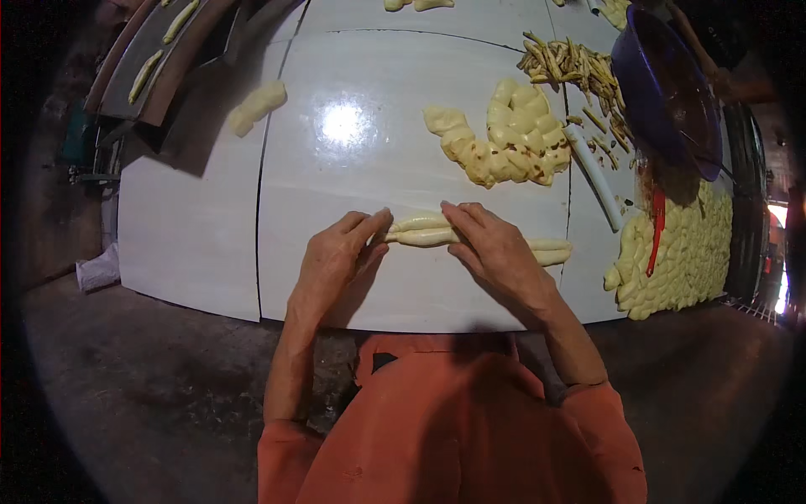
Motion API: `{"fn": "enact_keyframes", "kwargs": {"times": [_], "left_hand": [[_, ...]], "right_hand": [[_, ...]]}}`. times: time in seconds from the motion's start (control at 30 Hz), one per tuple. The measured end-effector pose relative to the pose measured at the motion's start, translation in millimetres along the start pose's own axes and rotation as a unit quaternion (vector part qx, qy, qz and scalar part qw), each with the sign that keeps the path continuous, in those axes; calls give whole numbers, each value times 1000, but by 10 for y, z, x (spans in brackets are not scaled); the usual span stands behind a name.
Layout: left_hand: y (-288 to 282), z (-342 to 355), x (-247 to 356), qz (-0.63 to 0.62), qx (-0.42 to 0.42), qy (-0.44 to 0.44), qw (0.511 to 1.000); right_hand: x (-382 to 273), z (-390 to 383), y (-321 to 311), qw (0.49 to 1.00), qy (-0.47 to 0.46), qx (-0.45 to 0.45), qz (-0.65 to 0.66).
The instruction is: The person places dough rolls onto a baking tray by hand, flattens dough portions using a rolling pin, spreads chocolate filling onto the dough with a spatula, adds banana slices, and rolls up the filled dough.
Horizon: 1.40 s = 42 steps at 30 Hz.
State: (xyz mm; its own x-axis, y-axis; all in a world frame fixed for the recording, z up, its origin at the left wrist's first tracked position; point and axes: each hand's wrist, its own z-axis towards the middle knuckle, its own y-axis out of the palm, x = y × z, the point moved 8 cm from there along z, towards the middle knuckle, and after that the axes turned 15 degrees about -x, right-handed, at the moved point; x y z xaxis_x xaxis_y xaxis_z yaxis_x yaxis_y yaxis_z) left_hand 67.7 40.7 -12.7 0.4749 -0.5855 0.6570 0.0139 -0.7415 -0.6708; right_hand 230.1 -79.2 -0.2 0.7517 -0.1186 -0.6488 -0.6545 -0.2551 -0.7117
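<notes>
Currently: both hands on a paired dough roll

We observe the left hand (333,254) and the right hand (501,244) set over a pale dough roll (422,232) lying crosswise near the front edge of the white surface (420,298). The roll shows as two strands side by side. Left fingers and thumb stand slightly parted about its left end; right fingers and thumb straddle its middle, and the right end emerges beyond that hand. We cannot tell whether either set grips or merely rests.

Beyond the roll, to the right, we note a heap of dough (525,139), then thin brownish sticks (569,63) near a purple basin (635,80). A white tube (594,178) lies slantwise beside the heap. At far right, a red tool (657,235) rests on a broad dough mass (688,256). Leftward, we record a separate dough lump (258,107).
</notes>
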Motion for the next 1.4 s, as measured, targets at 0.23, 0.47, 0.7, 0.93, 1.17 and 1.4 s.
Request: {"fn": "enact_keyframes", "kwargs": {"times": [0.23,0.47,0.7,0.93,1.17,1.4], "left_hand": [[-44,106,199,-56,52,52,996],[-34,73,313,-25,114,57,992],[-148,83,310,-102,118,100,983],[-1008,-439,-168,-58,168,108,978],[-3226,-1182,-1207,98,364,95,921],[-4842,-1315,-2704,152,391,-66,906]], "right_hand": [[83,12,-103,999,-13,18,50],[-111,115,-34,998,-44,51,-11],[61,203,-234,987,8,2,159],[-664,1061,-619,990,-35,-75,114],[-2352,3275,-1222,981,-192,22,25],[-3584,5755,-1317,965,-260,-1,-23]]}}
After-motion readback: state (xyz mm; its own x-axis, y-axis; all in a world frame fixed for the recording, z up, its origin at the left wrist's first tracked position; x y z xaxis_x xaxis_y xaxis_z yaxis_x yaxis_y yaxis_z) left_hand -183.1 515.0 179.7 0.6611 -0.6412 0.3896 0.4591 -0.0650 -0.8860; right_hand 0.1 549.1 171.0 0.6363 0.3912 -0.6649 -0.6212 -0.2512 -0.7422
